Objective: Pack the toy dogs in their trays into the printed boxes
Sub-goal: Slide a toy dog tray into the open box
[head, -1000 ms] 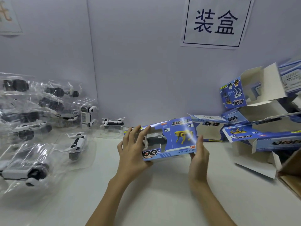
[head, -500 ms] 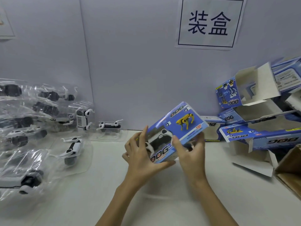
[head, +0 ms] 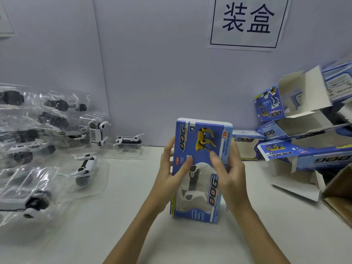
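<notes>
I hold a blue printed box [head: 202, 141] upright on end over the middle of the white table [head: 133, 216]. Through its clear window a white and black toy dog [head: 192, 189] shows inside. My left hand [head: 169, 180] grips the box's left side with the thumb on its front. My right hand [head: 230, 176] grips the right side, thumb on the front too. Several toy dogs in clear trays [head: 83, 168] lie piled at the left.
Several open, empty printed boxes [head: 297, 130] are stacked at the right against the grey wall. A brown carton's corner [head: 339, 193] shows at the right edge. One tray with a dog [head: 129, 141] sits alone by the wall.
The box has been turned from lying sideways to standing on end, and brought nearer to me. Both hands have shifted round it to its long sides.
</notes>
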{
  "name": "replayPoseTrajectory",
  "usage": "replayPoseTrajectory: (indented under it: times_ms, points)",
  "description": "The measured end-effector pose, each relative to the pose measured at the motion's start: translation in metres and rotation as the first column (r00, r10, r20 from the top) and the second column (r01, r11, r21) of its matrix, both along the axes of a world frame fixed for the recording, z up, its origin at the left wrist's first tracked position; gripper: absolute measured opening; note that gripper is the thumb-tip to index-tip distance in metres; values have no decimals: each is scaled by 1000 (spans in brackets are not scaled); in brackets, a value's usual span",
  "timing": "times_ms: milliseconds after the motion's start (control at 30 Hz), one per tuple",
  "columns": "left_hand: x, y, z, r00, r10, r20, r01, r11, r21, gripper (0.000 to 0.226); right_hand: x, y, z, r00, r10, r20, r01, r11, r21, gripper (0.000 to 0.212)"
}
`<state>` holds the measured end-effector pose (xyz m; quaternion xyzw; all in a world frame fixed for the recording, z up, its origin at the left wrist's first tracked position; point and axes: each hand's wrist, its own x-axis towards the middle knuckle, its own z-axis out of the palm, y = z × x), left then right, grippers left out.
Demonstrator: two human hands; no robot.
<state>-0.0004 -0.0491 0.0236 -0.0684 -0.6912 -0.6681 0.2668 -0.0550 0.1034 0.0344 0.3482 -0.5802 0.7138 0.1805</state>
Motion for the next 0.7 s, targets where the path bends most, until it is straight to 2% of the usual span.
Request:
replayPoseTrajectory:
  times_ms: [100, 167, 233, 333, 467, 600, 700]
  points:
    - [2, -1, 0, 1000, 21, -23, -21, 1000, -21, 61, 3, -9, -4, 998, -57, 28, 57, 998, 25, 44]
    - [3, 1, 0, 999, 11, -37, -13, 999, -34, 51, 4, -10, -4, 999, -48, 16, 48, 999, -5, 49]
    - [3, 2, 2, 999, 15, -41, -17, 999, -50, 39, 4, -9, -3, 998, -61, 4, 61, 998, -18, 44]
    - [3, -1, 3, 999, 7, -52, -10, 999, -51, 33, 5, -6, -4, 996, -91, 11, 91, 996, 9, 39]
    - [6, -2, 7, 994, -23, -102, 22, 1000, -7, 33, 5, -3, -2, 986, -164, -38, 166, 985, 49, 45]
    - [6, 3, 9, 996, 10, -84, -7, 999, 46, 33, 10, -6, -2, 987, -151, -58, 152, 988, 4, 37]
    - [10, 0, 9, 997, -9, -72, 14, 997, 71, 41, 13, -11, -4, 986, -158, -48, 156, 987, -29, 42]
